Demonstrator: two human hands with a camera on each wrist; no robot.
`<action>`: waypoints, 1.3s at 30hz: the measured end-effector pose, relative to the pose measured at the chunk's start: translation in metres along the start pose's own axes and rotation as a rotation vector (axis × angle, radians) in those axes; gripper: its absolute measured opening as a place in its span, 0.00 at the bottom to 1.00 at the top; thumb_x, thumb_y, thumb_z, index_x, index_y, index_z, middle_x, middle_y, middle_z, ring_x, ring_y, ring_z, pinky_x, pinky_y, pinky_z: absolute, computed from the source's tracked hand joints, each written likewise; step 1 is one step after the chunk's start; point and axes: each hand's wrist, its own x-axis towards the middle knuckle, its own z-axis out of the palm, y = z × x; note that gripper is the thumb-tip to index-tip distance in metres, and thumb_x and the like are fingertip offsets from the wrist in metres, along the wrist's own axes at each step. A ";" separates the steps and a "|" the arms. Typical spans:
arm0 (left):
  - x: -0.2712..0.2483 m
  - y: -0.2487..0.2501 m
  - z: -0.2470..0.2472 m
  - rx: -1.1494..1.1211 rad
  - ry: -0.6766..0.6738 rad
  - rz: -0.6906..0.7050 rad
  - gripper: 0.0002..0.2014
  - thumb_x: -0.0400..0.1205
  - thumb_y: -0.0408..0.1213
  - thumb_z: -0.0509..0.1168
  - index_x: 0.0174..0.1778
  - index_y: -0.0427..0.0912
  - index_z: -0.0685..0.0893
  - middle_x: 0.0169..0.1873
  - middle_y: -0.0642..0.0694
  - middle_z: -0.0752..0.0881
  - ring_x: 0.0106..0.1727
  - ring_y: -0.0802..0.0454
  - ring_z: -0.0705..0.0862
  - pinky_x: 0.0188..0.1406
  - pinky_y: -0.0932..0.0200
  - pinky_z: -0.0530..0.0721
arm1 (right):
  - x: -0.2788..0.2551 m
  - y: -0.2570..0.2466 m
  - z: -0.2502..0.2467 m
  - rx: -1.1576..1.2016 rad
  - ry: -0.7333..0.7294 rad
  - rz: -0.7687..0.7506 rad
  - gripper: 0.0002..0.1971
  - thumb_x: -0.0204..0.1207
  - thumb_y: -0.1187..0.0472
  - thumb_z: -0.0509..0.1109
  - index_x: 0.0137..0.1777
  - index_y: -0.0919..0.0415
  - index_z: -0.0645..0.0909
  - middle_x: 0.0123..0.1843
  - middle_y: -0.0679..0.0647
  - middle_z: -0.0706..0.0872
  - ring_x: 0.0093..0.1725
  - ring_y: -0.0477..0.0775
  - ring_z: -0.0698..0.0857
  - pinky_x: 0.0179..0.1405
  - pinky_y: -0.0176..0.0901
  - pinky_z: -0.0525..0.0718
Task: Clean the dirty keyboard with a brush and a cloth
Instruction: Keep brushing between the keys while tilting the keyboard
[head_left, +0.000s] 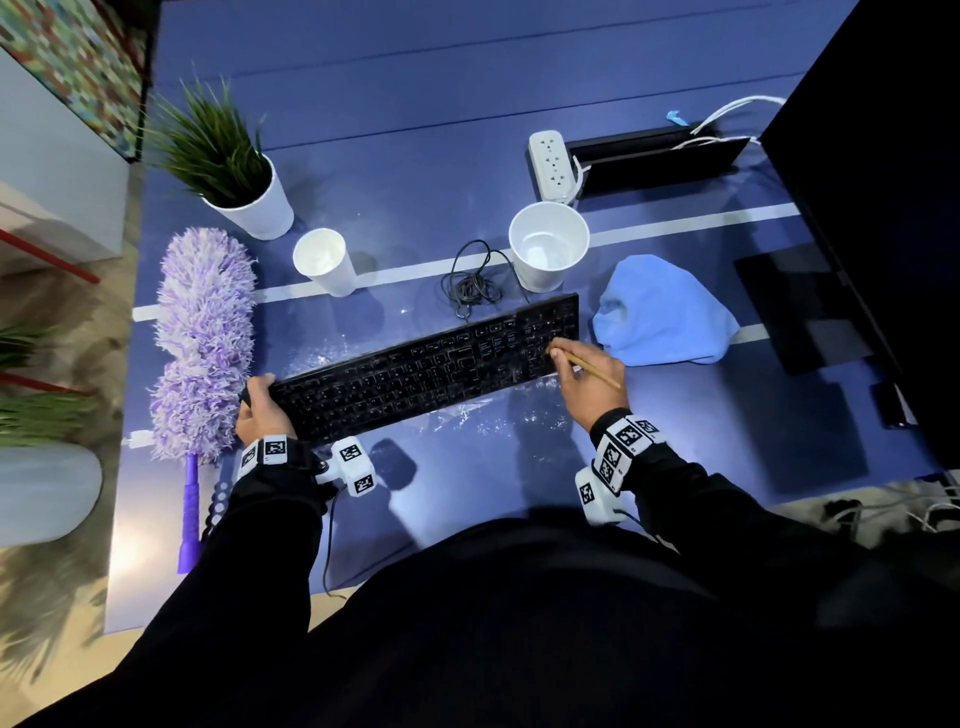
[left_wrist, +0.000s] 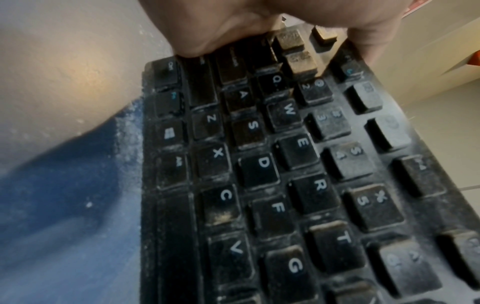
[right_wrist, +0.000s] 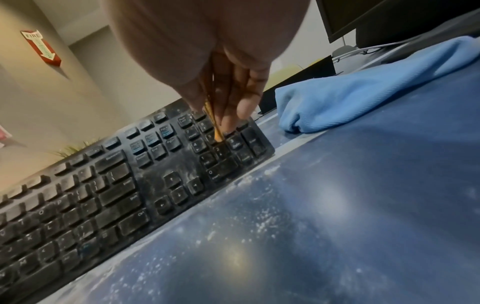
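You've got the black keyboard lying slantwise on the blue worktop, white dust scattered along its near edge. Its keycaps read clearly in the left wrist view: Q, A, Z, W, S, X, E, D, C, R, F, V, T, G, with Ctrl and Alt on the near row; no brand name shows. On the far wall a red sign reads "FIRE". Your left hand wraps the keyboard's left end, thumb on top, fingers curled over the far edge. Your right hand pinches the thin wooden-handled brush, its tip down among the number-pad keys at the right end. The blue cloth lies bunched just right of the keyboard.
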 end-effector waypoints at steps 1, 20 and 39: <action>0.000 -0.001 0.000 -0.001 -0.001 0.002 0.13 0.74 0.49 0.70 0.39 0.42 0.81 0.41 0.45 0.78 0.26 0.57 0.71 0.14 0.72 0.66 | 0.000 -0.002 0.000 -0.022 -0.023 0.014 0.08 0.79 0.63 0.70 0.52 0.64 0.89 0.48 0.58 0.92 0.44 0.49 0.89 0.50 0.31 0.85; 0.005 -0.003 -0.001 0.042 -0.037 0.031 0.16 0.75 0.51 0.68 0.46 0.41 0.83 0.43 0.46 0.78 0.31 0.52 0.74 0.19 0.69 0.67 | 0.024 -0.034 -0.015 -0.020 0.062 -0.170 0.09 0.79 0.59 0.70 0.54 0.58 0.89 0.49 0.51 0.92 0.46 0.41 0.87 0.52 0.31 0.83; 0.012 -0.005 -0.001 0.055 -0.029 0.024 0.17 0.74 0.52 0.68 0.45 0.40 0.83 0.41 0.45 0.78 0.30 0.53 0.72 0.16 0.69 0.66 | 0.018 -0.021 -0.006 -0.028 -0.125 -0.120 0.08 0.78 0.64 0.72 0.53 0.65 0.90 0.52 0.57 0.92 0.49 0.46 0.89 0.57 0.38 0.86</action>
